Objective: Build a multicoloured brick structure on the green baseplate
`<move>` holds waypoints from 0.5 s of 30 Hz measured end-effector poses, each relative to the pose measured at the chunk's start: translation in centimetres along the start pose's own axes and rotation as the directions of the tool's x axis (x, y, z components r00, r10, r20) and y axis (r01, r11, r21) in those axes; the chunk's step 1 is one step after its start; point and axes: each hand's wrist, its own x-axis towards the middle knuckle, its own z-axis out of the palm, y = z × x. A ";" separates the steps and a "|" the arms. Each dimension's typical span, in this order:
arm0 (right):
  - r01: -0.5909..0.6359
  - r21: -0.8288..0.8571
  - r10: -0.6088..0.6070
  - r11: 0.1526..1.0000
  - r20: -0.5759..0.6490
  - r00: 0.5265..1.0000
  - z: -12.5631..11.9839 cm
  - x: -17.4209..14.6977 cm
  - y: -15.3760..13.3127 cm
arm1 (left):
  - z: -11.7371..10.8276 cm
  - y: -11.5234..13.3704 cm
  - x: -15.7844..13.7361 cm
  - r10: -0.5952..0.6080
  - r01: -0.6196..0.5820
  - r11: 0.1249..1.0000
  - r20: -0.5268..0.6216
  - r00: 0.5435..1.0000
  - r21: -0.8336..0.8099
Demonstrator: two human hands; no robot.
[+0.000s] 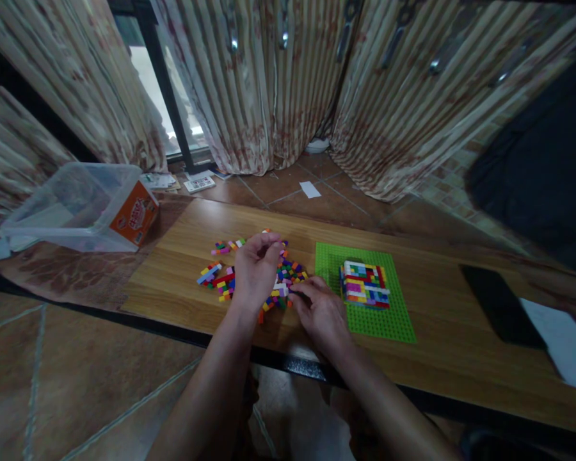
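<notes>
A pile of loose toy bricks in many colours (288, 275) lies on the wooden table. Above its middle is my left hand (255, 266), its thumb and fingers curled together; whatever they pinch is too small to make out. My right hand (324, 314) reaches the pile's right edge, thumb and index finger closed at a toy brick (281, 290), pale in colour. To the right of the pile lies a green studded baseplate (379, 328). A low block of multicoloured bricks (365, 285), built in layers, sits on it.
A clear plastic bin (77, 237) with an orange label stands left of the wooden tabletop (173, 269). On the right are a dark flat object (499, 304) and white paper (564, 342). Striped curtains (292, 89) hang behind the table, over a tiled floor.
</notes>
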 end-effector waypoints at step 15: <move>-0.037 0.229 0.058 0.973 -0.083 0.995 -2.7 0.2 -0.7 | 0.5 0.1 0.0 0.003 -0.003 0.999 0.012 1.000 0.046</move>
